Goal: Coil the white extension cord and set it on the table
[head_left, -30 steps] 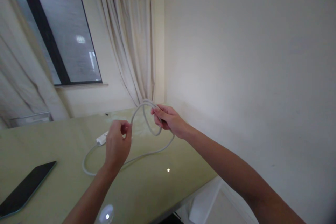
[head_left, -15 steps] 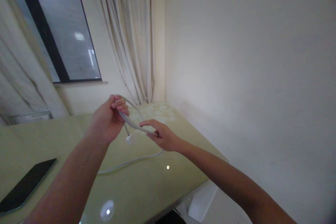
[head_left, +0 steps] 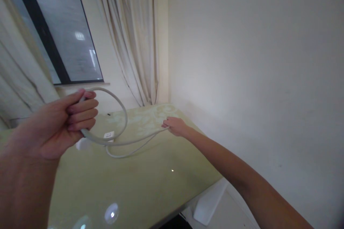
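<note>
A white power cable [head_left: 134,142] runs between my two hands above the table. My left hand [head_left: 71,120] is closed around it at the left, and a loop of the cable curves out from the fist. Farther right, my right hand [head_left: 175,126] pinches the cable, with a thinner strand trailing back from it in a second loop. Behind the loop shows a white socket block [head_left: 109,134] with dark outlet holes. Just below my left fist is a blurred white round piece [head_left: 83,144], partly covered by the hand; its kind is unclear.
The pale green glossy table [head_left: 139,186] reaches to the wall [head_left: 242,61] on the right. Beige curtains [head_left: 137,35] hang beside a dark-framed window [head_left: 64,25]. A small black item [head_left: 109,114] lies at the table's back edge. A white object [head_left: 209,204] stands below the right edge.
My hands have moved apart, the left one leftward and nearer, the right one slightly right, drawing the cable out between them. The socket block has come into view; my left arm covers the phone-like dark slab's place.
</note>
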`<action>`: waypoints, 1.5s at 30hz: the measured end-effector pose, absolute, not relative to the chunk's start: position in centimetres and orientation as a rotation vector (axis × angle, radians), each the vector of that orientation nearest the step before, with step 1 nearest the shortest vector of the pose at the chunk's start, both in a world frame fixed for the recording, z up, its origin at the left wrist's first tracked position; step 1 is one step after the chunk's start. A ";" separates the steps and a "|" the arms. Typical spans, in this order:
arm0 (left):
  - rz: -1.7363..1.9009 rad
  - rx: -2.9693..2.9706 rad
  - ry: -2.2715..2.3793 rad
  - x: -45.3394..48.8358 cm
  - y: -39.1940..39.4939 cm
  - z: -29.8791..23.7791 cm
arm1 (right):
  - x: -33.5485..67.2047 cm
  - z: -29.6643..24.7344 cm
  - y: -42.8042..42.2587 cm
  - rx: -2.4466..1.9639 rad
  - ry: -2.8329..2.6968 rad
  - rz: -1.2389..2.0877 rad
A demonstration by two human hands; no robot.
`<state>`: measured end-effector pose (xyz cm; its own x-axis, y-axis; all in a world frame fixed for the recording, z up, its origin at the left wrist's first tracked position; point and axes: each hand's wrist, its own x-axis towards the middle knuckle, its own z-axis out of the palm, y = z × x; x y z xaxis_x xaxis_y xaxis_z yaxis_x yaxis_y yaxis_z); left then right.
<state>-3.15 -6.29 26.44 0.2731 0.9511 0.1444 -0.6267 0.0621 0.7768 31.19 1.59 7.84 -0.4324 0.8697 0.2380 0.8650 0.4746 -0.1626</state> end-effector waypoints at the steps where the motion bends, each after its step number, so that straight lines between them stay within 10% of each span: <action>1: 1.240 0.875 0.545 -2.7 -6.8 26.5 | 31.1 8.9 2.1 -1.527 -2.398 -0.019; 15: 0.953 0.896 0.753 3.3 -10.0 22.2 | 27.0 23.4 5.7 -0.911 -2.806 -0.120; 25: 0.794 1.119 0.735 5.6 -9.8 18.5 | 24.4 28.2 1.7 -1.039 -2.348 1.435; 37: 1.389 2.380 1.294 3.9 -6.7 18.2 | 22.0 24.9 -1.7 -0.834 -2.267 1.221; 45: 1.581 2.147 1.163 3.5 -4.9 15.7 | 22.8 24.9 -2.9 -0.796 -2.294 1.131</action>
